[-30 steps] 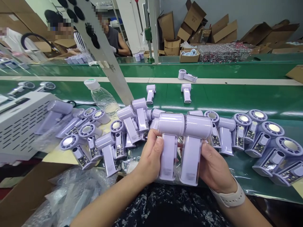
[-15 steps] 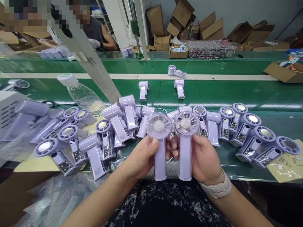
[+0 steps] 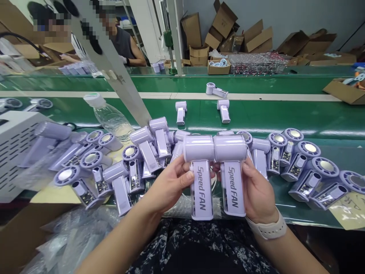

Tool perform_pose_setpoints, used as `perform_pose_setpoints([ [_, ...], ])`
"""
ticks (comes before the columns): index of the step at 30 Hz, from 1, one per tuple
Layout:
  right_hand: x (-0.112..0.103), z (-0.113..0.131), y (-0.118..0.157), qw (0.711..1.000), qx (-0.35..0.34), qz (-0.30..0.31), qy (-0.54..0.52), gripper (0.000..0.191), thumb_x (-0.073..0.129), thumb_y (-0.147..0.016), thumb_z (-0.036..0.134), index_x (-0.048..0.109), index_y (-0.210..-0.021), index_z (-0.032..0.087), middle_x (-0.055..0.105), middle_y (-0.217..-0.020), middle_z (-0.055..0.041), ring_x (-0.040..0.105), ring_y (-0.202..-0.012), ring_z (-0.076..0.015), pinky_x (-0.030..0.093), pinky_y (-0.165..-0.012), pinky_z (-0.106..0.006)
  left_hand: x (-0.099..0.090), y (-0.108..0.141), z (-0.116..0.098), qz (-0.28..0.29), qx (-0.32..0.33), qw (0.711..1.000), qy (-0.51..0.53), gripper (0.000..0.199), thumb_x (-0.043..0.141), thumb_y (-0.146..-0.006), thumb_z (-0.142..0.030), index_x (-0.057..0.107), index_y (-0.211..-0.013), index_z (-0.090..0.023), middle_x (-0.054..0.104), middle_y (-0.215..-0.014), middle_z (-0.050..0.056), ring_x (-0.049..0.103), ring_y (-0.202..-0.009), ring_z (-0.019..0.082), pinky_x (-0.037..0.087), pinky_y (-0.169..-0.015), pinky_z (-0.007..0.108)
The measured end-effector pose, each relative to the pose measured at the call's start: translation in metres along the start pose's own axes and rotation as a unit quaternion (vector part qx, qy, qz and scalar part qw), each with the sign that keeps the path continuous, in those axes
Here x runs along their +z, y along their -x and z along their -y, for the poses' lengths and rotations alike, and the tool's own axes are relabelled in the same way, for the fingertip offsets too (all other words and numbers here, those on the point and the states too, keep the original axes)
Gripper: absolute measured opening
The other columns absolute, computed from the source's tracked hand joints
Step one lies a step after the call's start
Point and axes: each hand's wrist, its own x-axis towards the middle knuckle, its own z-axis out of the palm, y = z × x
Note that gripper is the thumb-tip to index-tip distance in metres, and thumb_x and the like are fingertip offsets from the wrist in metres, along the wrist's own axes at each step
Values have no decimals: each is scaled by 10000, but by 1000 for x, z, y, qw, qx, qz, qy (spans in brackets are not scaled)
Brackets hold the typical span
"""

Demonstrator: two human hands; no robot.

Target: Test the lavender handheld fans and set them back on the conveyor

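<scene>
Two purple handheld fans are held upright side by side in front of me, their round heads touching or nearly so. My left hand (image 3: 172,182) is closed around the left handheld fan (image 3: 202,190), thumb on the edge of its handle. The right handheld fan (image 3: 234,188) is gripped by my right hand (image 3: 258,190), which has a pale watch strap at the wrist. Both handles show "Speed FAN" lettering, and the heads are seen from the side. Fingers behind the handles are partly hidden. More purple fans (image 3: 146,152) lie just beyond my left hand, several with circuit parts exposed.
Further fans (image 3: 303,167) lie on the right. Three stand or lie on the green belt (image 3: 256,118). A clear bottle (image 3: 114,120) leans by a slanted metal post (image 3: 122,80). A white vented box (image 3: 17,152) stands left, above plastic bags (image 3: 76,236). Other people sit across the belt.
Both fans have been turned in my hands: their clear-covered fan blades faced me before, and now the sides of the heads and the lettering show. The camera view has shifted slightly left.
</scene>
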Motion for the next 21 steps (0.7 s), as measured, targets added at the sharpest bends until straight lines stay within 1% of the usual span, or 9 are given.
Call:
perform_pose_setpoints([
  [6,-3,-7,-4,1000,5,-24,3,373,557,-968,311,634,-1332,341,772,-1040,-17,739,-933,-226,635,-796,-357,-4,-4,0,9,3,998,-64,725,819,-796,-486,546,-1412,-218,768,-1010,102,741,-925,251,547,-763,306],
  [8,-6,-2,-2,999,-29,-14,25,343,561,-978,319,654,-1308,344,770,-1080,-16,733,-1016,-227,629,-851,-357,-6,-1,-2,-3,15,994,-109,685,803,-819,-444,546,-1412,-220,761,-1051,107,728,-942,248,547,-787,319],
  [10,-10,7,5,990,-92,36,103,336,616,-955,290,674,-1282,342,741,-1229,-23,674,-1201,-253,576,-1007,-398,-6,2,-4,-24,68,979,-191,612,826,-794,-354,591,-1343,-220,754,-1109,111,716,-995,268,555,-839,355],
  [13,-15,23,17,915,-202,175,303,558,732,-808,84,668,-1300,340,618,-1461,-41,504,-1419,-333,401,-1197,-520,-5,8,-5,-20,242,918,-314,424,828,-771,-261,675,-1166,-230,754,-1209,114,669,-1192,328,474,-1071,497],
  [15,-15,27,20,857,-263,234,377,752,741,-743,-16,611,-1370,379,566,-1519,-34,469,-1448,-354,373,-1205,-573,-4,9,-4,-5,334,874,-353,237,759,-850,-282,710,-1081,-260,766,-1225,86,635,-1280,308,333,-1198,560],
  [16,-15,28,20,842,-289,243,385,820,745,-741,-28,568,-1411,411,564,-1521,-25,486,-1436,-349,398,-1187,-581,-3,9,-4,-8,354,864,-359,154,716,-891,-309,722,-1042,-275,779,-1202,69,647,-1269,291,290,-1221,574],
  [17,-15,28,19,836,-309,242,384,873,756,-748,-25,522,-1449,441,576,-1509,-18,517,-1411,-342,427,-1165,-579,-3,9,-4,-11,353,866,-355,110,709,-899,-344,732,-989,-286,795,-1159,53,677,-1222,280,291,-1221,576],
  [19,-17,30,18,833,-318,242,381,901,808,-739,5,516,-1457,464,658,-1415,-11,614,-1304,-331,485,-1115,-552,-3,11,-8,-27,296,907,-298,166,830,-774,-405,739,-849,-288,817,-1051,43,729,-1091,287,397,-1154,545],
  [21,-23,38,25,872,-258,216,355,746,876,-706,58,662,-1326,414,750,-1242,-32,696,-1140,-317,538,-1051,-500,-4,18,-17,-48,209,952,-219,316,930,-613,-438,741,-816,-286,809,-1034,49,739,-1008,291,515,-1027,486],
])
